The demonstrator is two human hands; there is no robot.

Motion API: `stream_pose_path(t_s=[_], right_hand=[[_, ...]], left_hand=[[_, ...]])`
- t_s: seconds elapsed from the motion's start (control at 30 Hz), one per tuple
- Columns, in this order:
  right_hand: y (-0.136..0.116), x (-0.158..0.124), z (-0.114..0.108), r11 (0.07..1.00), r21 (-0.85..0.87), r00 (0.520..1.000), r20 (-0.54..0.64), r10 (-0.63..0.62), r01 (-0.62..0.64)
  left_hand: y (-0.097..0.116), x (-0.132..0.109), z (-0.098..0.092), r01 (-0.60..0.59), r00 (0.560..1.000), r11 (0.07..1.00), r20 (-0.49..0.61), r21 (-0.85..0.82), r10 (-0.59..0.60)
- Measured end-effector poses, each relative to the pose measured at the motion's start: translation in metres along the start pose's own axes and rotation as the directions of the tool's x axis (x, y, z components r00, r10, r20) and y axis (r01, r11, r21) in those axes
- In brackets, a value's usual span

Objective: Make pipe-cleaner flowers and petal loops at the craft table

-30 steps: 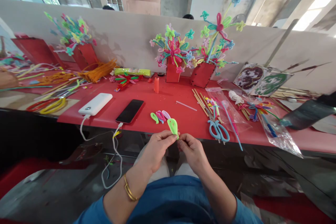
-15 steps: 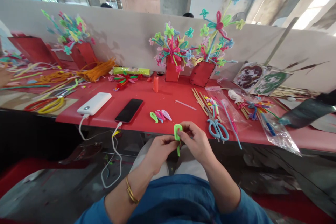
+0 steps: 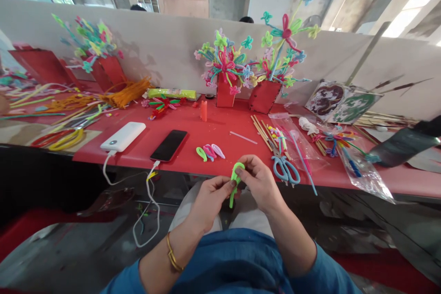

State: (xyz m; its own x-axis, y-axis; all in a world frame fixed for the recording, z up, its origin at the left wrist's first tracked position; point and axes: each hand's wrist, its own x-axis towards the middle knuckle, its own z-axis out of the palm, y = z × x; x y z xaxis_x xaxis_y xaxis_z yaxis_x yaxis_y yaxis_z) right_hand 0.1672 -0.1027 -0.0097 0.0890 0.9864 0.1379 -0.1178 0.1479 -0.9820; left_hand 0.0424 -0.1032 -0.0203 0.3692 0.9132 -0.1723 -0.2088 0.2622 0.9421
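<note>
Between my hands, just past the table's near edge and above my lap, is a bright green pipe cleaner (image 3: 237, 173) bent into a loop with a tail hanging down. My left hand (image 3: 214, 197) pinches it low, near where the tail leaves the loop. Higher up, the thumb and fingers of my right hand (image 3: 257, 183) are closed on the loop's right side. Part of the loop is hidden behind my fingertips. On the table beyond lie three small bent loops: a green loop (image 3: 200, 154), a pink loop (image 3: 208, 151) and a pale lilac loop (image 3: 218, 150).
Blue-handled scissors (image 3: 285, 170) lie to the right beside wooden sticks (image 3: 262, 133). To the left are a black phone (image 3: 169, 145) and a white power bank (image 3: 123, 136) with its cable hanging off the edge. Red vases (image 3: 225, 92) of pipe-cleaner flowers stand behind.
The green loop has tilted to the right, and its tail now slants down to the left. My left fingers have moved up closer to the loop. The things on the table stay put.
</note>
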Motion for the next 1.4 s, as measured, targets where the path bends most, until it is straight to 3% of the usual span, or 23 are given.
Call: stream_pose_path(t_s=[0.13, 0.43, 0.67, 0.87, 1.2, 1.4], right_hand=[[0.0, -0.001, 0.002, 0.996, 0.088, 0.999, -0.036, -0.013, 0.016], [0.006, -0.003, 0.008, 0.973, 0.231, 0.996, -0.09, 0.002, 0.019], [0.008, 0.001, 0.002, 0.994, 0.078, 0.995, -0.067, -0.069, 0.074], [0.01, -0.006, -0.002, 0.995, -0.085, 0.999, 0.028, 0.047, -0.044], [0.006, -0.007, 0.007, 0.958, 0.243, 0.989, 0.023, 0.148, -0.149], [0.008, -0.003, 0.009, 0.957, 0.245, 0.988, 0.047, 0.147, -0.154]], left_hand=[[0.003, -0.002, 0.003, 0.046, 0.998, 0.993, -0.026, -0.111, -0.049], [0.001, -0.004, 0.006, 0.129, 0.992, 0.982, 0.024, -0.141, -0.127], [-0.005, -0.002, 0.002, 0.051, 0.996, 0.99, -0.06, -0.131, -0.059], [-0.004, -0.002, 0.002, -0.07, 0.994, 0.995, -0.093, -0.077, 0.063], [-0.005, -0.002, 0.002, -0.01, 0.999, 0.996, -0.032, -0.086, 0.007], [-0.001, 0.002, -0.003, 0.066, 0.995, 0.994, 0.085, -0.09, -0.058]])
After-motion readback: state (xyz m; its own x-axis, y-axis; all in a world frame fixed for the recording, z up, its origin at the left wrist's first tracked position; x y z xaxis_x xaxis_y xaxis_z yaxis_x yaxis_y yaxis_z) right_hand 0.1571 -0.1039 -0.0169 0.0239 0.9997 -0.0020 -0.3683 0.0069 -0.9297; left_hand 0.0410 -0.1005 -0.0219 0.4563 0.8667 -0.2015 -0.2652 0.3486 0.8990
